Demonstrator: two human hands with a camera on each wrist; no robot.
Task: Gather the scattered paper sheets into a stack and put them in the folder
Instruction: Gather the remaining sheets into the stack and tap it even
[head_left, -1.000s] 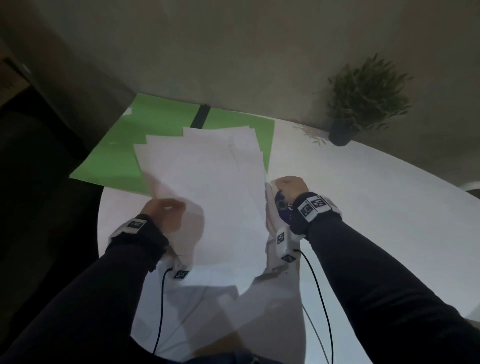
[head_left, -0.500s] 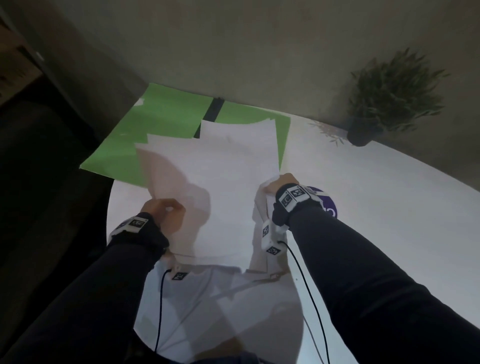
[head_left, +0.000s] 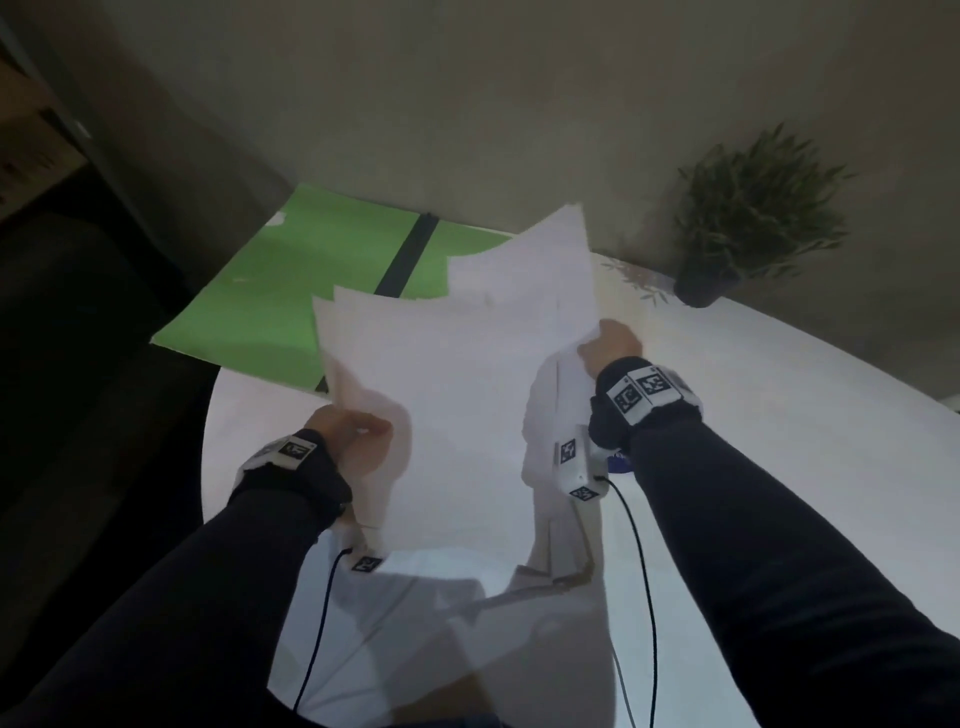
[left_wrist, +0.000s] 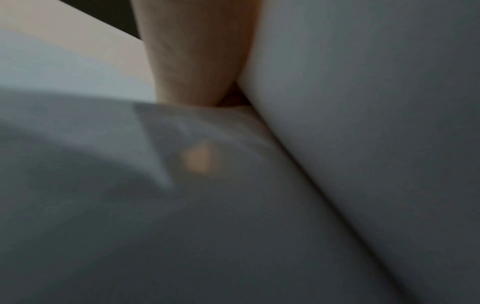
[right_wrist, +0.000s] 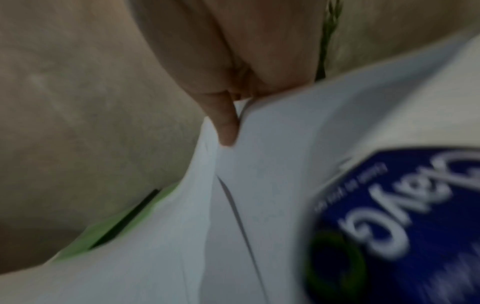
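Note:
A loose stack of white paper sheets (head_left: 462, 395) is raised off the round white table (head_left: 779, 426), tilted up, its edges uneven. My left hand (head_left: 358, 441) grips its left edge; the left wrist view shows fingers (left_wrist: 197, 61) against the paper (left_wrist: 363, 123). My right hand (head_left: 608, 345) pinches the right edge, fingertips (right_wrist: 228, 131) pressed into the sheets (right_wrist: 272, 164). The open green folder (head_left: 270, 306) with a black spine lies flat at the table's far left, partly behind the sheets.
A small potted plant (head_left: 748, 218) stands at the back right by the wall. A blue round sticker (right_wrist: 405, 226) lies on the table under my right wrist. Thin black cables (head_left: 644, 597) trail from both wrists. The table's left edge borders dark floor.
Both hands have lifted the sheets and tilted them more upright. My right hand has moved up and away from me along the right edge; the sheets' top corner now stands higher.

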